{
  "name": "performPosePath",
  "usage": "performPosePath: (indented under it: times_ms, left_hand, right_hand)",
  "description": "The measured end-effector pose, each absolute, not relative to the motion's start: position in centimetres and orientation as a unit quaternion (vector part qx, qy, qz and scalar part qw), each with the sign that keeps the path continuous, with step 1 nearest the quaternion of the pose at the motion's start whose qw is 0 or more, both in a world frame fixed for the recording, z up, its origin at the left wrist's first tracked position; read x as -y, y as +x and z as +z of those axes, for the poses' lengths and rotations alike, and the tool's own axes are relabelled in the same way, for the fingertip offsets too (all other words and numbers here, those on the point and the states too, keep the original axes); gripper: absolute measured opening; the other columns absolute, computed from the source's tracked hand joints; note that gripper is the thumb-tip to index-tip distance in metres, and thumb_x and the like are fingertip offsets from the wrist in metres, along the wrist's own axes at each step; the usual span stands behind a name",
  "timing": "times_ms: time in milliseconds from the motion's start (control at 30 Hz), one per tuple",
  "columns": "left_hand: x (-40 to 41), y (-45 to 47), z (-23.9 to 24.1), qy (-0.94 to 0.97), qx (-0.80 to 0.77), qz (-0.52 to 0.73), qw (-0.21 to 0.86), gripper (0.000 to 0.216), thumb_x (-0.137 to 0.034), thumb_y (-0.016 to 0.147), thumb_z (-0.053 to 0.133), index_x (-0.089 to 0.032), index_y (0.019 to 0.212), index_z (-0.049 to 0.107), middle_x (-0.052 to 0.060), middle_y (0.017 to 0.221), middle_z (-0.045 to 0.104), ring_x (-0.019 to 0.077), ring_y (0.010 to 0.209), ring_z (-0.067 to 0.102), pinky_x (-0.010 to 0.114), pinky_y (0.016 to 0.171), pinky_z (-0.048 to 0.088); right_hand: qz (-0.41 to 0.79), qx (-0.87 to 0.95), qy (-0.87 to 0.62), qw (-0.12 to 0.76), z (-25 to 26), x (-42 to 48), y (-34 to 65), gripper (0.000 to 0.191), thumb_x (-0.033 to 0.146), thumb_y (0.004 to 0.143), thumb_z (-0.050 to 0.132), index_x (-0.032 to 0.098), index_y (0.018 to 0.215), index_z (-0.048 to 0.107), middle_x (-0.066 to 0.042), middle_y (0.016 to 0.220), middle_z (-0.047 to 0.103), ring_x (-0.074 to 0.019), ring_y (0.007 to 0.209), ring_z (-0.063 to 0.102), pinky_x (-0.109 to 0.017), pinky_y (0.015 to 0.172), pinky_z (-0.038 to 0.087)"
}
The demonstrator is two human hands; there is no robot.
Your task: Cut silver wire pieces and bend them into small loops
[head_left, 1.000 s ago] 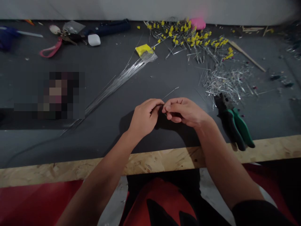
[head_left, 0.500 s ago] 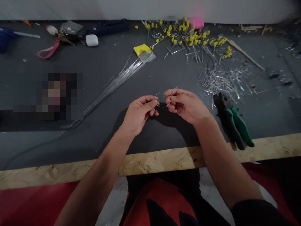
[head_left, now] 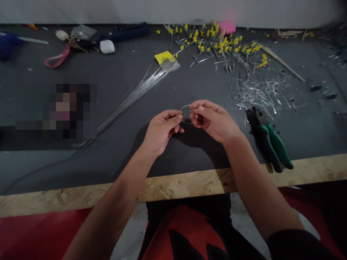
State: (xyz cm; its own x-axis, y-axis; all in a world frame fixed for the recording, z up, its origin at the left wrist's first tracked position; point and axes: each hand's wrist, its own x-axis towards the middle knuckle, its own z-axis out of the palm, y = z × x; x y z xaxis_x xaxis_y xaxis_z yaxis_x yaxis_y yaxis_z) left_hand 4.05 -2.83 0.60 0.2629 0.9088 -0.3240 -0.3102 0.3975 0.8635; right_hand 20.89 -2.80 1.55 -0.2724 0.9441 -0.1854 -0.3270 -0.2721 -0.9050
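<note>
A thin wire, bent into a loop, spans the gap between my two hands above the dark tabletop. My left hand pinches the loop's left side between thumb and forefinger. On the other side, my right hand has its thumb and fingers closed on the wire, hiding the loop's right part. Green-and-black pliers lie to the right of my right forearm. Beyond my left hand, a bundle of straight wires stretches diagonally, its far end in a clear wrapper with a yellow label.
Short cut wires are heaped behind the pliers. Wire stems with yellow tips cover the back, beside a pink object. A wooden stick lies right; keys and a white case lie back left. A chipboard edge runs along the front.
My right hand's fingers have shifted slightly on the wire, and the loop looks smaller and less exposed on the right. My left hand stays nearly in place.
</note>
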Motion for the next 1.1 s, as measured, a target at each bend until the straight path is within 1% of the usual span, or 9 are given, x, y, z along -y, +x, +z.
performPosePath:
  times_ms: [67,233,333,467,567,667,733,900,1100]
  left_hand:
    - [3.0,4.3,0.5,0.363,-0.436,0.416,0.711,0.009,-0.019,0.072,0.068,-0.015,0.079,0.065,-0.005,0.054,0.055,0.0046,0.047,0.049,0.02,0.054,0.047]
    - [3.5,4.9,0.5,0.411,-0.448,0.394,0.689,0.009,-0.018,0.071,0.068,-0.014,0.079,0.065,-0.001,0.072,0.064,0.004,0.051,0.053,0.019,0.051,0.041]
    - [3.7,5.1,0.5,0.427,-0.47,0.397,0.663,0.009,-0.018,0.072,0.066,-0.014,0.079,0.064,-0.002,0.069,0.064,0.0048,0.051,0.054,0.019,0.051,0.04]
    - [3.9,5.4,0.3,0.446,-0.485,0.397,0.639,0.008,-0.019,0.072,0.066,-0.014,0.079,0.064,-0.003,0.062,0.061,0.0051,0.049,0.053,0.019,0.05,0.039]
    - [4.2,5.6,0.2,0.434,-0.475,0.394,0.656,0.007,-0.018,0.072,0.066,-0.014,0.076,0.062,-0.004,0.057,0.058,0.0053,0.048,0.053,0.019,0.05,0.041]
    - [4.4,5.8,0.2,0.401,-0.448,0.399,0.692,0.007,-0.017,0.072,0.065,-0.014,0.075,0.059,-0.007,0.05,0.05,0.0052,0.045,0.049,0.022,0.055,0.046]
    - [4.5,5.8,0.2,0.385,-0.428,0.408,0.709,0.008,-0.017,0.072,0.066,-0.014,0.075,0.058,-0.007,0.052,0.05,0.0044,0.044,0.046,0.024,0.056,0.049]
    - [4.3,5.8,0.1,0.381,-0.413,0.408,0.72,0.009,-0.018,0.072,0.067,-0.013,0.075,0.06,-0.006,0.058,0.054,0.0036,0.044,0.046,0.024,0.054,0.049]
    - [4.3,5.7,0.0,0.38,-0.412,0.401,0.725,0.008,-0.018,0.071,0.067,-0.014,0.074,0.062,-0.005,0.06,0.057,0.0038,0.045,0.048,0.023,0.052,0.048]
  right_hand:
    - [0.671,0.4,-0.405,0.475,1.3,2.8,20.3,0.014,0.03,0.082,0.059,0.021,0.09,0.065,0.002,0.073,0.06,-0.0067,0.06,0.052,-0.019,0.054,0.039]
    - [0.635,0.406,-0.428,0.499,0.5,2.8,19.0,0.011,0.021,0.08,0.053,0.021,0.084,0.064,0.003,0.071,0.054,-0.0065,0.06,0.048,-0.019,0.053,0.038]
    - [0.601,0.412,-0.435,0.528,0.1,2.7,18.8,0.01,0.022,0.079,0.053,0.023,0.083,0.063,0.003,0.079,0.057,-0.0083,0.067,0.052,-0.021,0.06,0.042]
    - [0.601,0.402,-0.415,0.552,0.1,2.7,18.7,0.011,0.024,0.081,0.051,0.023,0.08,0.062,0.001,0.087,0.061,-0.0111,0.079,0.058,-0.025,0.07,0.046]
    - [0.615,0.394,-0.409,0.548,0.4,2.8,18.5,0.019,0.036,0.084,0.048,0.022,0.077,0.06,-0.001,0.084,0.063,-0.0146,0.079,0.06,-0.028,0.067,0.048]
    - [0.638,0.39,-0.423,0.511,0.8,3.0,18.4,0.04,0.057,0.084,0.041,0.022,0.072,0.056,-0.005,0.084,0.063,-0.0198,0.078,0.061,-0.03,0.056,0.048]
    - [0.649,0.389,-0.431,0.492,1.0,3.0,18.4,0.049,0.066,0.08,0.039,0.021,0.067,0.054,-0.007,0.084,0.064,-0.0223,0.079,0.062,-0.031,0.053,0.048]
    - [0.664,0.387,-0.43,0.475,1.0,2.8,18.3,0.056,0.073,0.077,0.036,0.021,0.065,0.055,-0.007,0.083,0.065,-0.0242,0.08,0.063,-0.031,0.051,0.047]
    - [0.677,0.374,-0.415,0.479,1.0,2.9,18.1,0.056,0.073,0.077,0.035,0.022,0.067,0.054,-0.007,0.081,0.064,-0.0238,0.079,0.063,-0.03,0.049,0.047]
